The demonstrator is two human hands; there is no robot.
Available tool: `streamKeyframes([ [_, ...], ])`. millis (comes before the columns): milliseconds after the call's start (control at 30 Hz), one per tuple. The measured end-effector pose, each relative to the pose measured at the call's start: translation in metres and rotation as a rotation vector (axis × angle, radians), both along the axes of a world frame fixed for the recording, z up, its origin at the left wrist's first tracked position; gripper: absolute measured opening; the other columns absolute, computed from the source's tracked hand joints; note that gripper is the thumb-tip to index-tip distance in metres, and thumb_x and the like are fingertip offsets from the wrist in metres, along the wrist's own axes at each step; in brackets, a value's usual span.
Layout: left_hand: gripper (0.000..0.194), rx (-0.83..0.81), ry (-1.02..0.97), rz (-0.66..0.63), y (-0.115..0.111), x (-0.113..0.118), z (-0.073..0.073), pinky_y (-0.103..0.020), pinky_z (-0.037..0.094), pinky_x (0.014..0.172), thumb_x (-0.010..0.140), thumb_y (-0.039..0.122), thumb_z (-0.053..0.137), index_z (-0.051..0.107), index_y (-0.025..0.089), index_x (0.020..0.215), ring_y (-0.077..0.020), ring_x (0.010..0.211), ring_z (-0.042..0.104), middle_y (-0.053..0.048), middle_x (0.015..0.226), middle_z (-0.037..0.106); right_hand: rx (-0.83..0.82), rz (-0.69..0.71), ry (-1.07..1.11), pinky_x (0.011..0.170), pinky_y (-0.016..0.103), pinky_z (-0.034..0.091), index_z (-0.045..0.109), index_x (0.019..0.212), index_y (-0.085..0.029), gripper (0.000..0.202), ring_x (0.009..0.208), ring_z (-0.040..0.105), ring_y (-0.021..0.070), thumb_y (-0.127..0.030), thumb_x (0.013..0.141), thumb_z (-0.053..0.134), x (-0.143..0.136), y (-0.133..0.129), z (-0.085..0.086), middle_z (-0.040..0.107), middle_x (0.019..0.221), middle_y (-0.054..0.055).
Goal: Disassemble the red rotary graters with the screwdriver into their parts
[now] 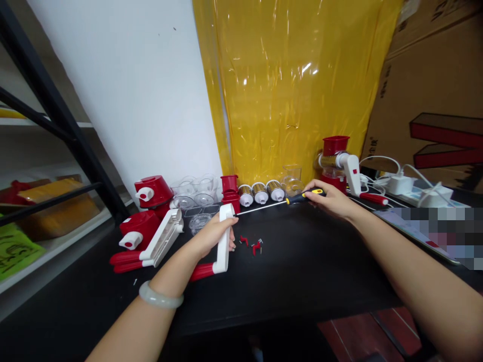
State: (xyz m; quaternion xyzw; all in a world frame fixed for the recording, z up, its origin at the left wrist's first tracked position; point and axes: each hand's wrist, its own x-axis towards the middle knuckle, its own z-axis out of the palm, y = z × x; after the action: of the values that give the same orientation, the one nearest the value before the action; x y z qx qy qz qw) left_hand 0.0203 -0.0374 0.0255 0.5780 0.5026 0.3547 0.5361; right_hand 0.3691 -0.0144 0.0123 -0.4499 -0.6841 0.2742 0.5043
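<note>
My left hand (216,235) is closed round a white crank handle (223,254) with a red grip, held above the black table. In my right hand (325,200) is a screwdriver (296,199) with a black and yellow handle; its long shaft points left and its tip meets the top end of the crank handle, by my left thumb. Small red parts (257,247) and some screws lie on the table just right of the crank handle.
More crank handles (162,239) and red housings (153,191) stand at the left. Clear plastic parts (196,193), red hoppers (230,191) and metal drums (260,193) line the back. An assembled grater (335,163), white chargers (400,183) and a tablet (418,234) are at the right.
</note>
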Motion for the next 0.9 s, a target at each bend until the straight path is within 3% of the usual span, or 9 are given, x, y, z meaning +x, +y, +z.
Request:
streamKeyframes([
  [433, 0.036, -0.03, 0.016, 0.01, 0.003, -0.002, -0.002, -0.029, 0.052, 0.044, 0.077, 0.04, 0.067, 0.043, 0.021, 0.095, -0.0162, 0.043, 0.058, 0.005, 0.052, 0.058, 0.053, -0.026, -0.067, 0.074, 0.031, 0.046, 0.062, 0.094, -0.02, 0.044, 0.077, 0.061, 0.0172, -0.053, 0.068, 0.076, -0.002, -0.006, 0.006, 0.067, 0.088, 0.003],
  [567, 0.032, -0.028, 0.039, -0.018, 0.001, 0.001, -0.003, -0.029, 0.051, 0.044, 0.08, 0.039, 0.063, 0.042, 0.021, 0.097, -0.0164, 0.041, 0.057, 0.005, 0.051, 0.058, -0.083, -0.011, 0.056, 0.055, 0.026, 0.045, 0.059, 0.084, -0.019, 0.046, 0.054, 0.055, 0.0118, -0.063, 0.073, 0.068, -0.008, -0.005, 0.004, 0.06, 0.065, -0.001],
  [700, 0.03, 0.088, 0.131, -0.013, 0.001, 0.004, -0.006, -0.029, 0.05, 0.043, 0.082, 0.038, 0.061, 0.039, 0.022, 0.097, -0.0181, 0.042, 0.059, 0.006, 0.051, 0.056, -0.289, -0.075, 0.052, 0.034, 0.022, 0.027, 0.059, 0.082, -0.017, 0.061, 0.033, 0.04, 0.0089, -0.077, 0.08, 0.045, -0.01, -0.001, -0.001, 0.051, 0.044, -0.002],
  [833, 0.031, 0.296, 0.303, 0.068, 0.002, 0.006, -0.006, -0.029, 0.049, 0.043, 0.082, 0.037, 0.062, 0.04, 0.023, 0.097, -0.0203, 0.043, 0.061, 0.006, 0.053, 0.056, -0.533, -0.102, -0.081, 0.032, 0.023, 0.018, 0.062, 0.066, -0.016, 0.07, 0.028, 0.028, 0.0066, -0.081, 0.078, 0.04, -0.009, 0.004, -0.008, 0.041, 0.036, -0.003],
  [900, 0.03, 0.311, 0.314, 0.073, 0.002, 0.006, -0.006, -0.03, 0.05, 0.043, 0.083, 0.037, 0.061, 0.04, 0.023, 0.099, -0.0213, 0.043, 0.062, 0.006, 0.054, 0.056, -0.553, -0.144, -0.134, 0.034, 0.023, 0.018, 0.063, 0.064, -0.015, 0.068, 0.029, 0.026, 0.0066, -0.079, 0.079, 0.042, -0.01, 0.006, -0.011, 0.036, 0.036, -0.004],
])
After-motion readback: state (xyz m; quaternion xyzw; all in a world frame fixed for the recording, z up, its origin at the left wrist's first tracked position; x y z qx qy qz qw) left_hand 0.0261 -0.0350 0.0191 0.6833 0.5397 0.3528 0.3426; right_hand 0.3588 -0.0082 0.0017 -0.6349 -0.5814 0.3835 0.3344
